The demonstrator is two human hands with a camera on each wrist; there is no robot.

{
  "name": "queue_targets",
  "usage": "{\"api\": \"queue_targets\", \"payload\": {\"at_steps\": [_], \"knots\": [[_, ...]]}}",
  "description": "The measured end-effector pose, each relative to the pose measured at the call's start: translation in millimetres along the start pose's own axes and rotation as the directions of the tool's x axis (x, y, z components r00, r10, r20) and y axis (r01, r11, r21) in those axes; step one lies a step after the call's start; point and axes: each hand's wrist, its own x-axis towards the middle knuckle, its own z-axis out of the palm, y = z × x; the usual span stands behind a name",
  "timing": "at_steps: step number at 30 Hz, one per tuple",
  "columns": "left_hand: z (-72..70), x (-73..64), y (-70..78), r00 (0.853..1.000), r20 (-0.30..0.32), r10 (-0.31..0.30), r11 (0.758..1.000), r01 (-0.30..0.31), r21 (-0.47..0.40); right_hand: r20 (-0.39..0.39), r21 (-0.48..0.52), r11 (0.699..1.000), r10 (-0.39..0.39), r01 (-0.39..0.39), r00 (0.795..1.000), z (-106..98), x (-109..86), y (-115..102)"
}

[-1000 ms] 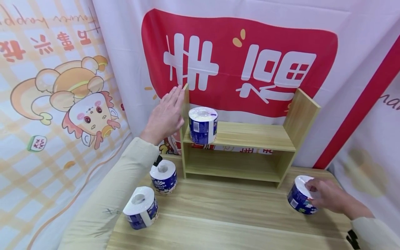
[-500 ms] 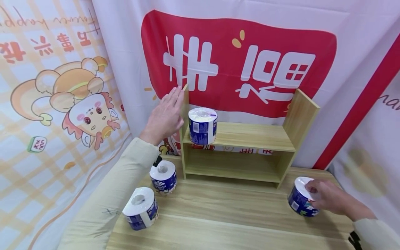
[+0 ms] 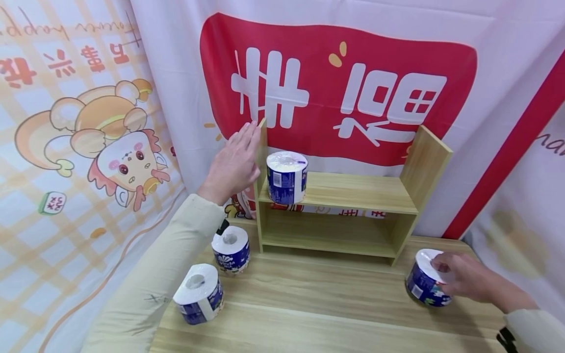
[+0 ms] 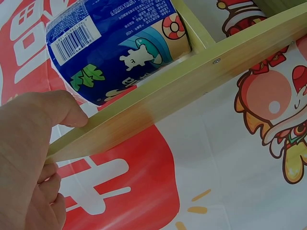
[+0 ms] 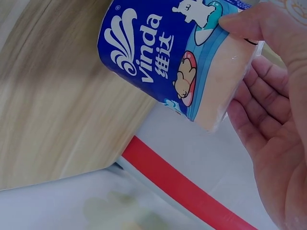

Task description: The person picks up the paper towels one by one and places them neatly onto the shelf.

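While gripping a blue-wrapped roll [image 3: 424, 284] in the right hand [image 3: 470, 279] near the right edge of the worktop [image 3: 335, 304], rested the left hand [image 3: 234, 162] straight-fingered against the left side panel [image 4: 144, 105] of the shelf [image 3: 328, 233], thumb on its front edge. Could not tell if holding that roll clear of the worktop. Saw a second roll [image 3: 287, 181] upright on the upper board [image 3: 353, 191], beside that panel, plus a third roll [image 3: 200, 300] at the worktop's left edge and a fourth roll [image 3: 231, 256] behind, nearer the shelf.

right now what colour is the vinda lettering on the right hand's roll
White lettering, clearest in the right wrist view.
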Motion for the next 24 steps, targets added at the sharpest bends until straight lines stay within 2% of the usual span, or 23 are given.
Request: {"api": "queue_targets", "payload": {"at_steps": [11, 17, 24], "knots": [[-0.3, -0.3, -1.0, 1.0, -0.001, 0.004, 1.0, -0.004, 0.01, 0.068, 0.022, 1.0, 0.003, -0.005, 0.998, -11, 9.2, -16], [-0.3, 0.0, -1.5, 1.0, 0.005, 0.009, 1.0, -0.009, 0.006, 0.124, 0.016, 0.999, 0.034, -0.037, 0.992, -16, 14.8, -24], [-0.6, 1.3, -0.9, 1.0, 0.003, 0.009, 1.0, -0.009, 0.001, 0.127, 0.025, 1.0, 0.015, -0.019, 0.992, -21, 20.6, -33]]}}
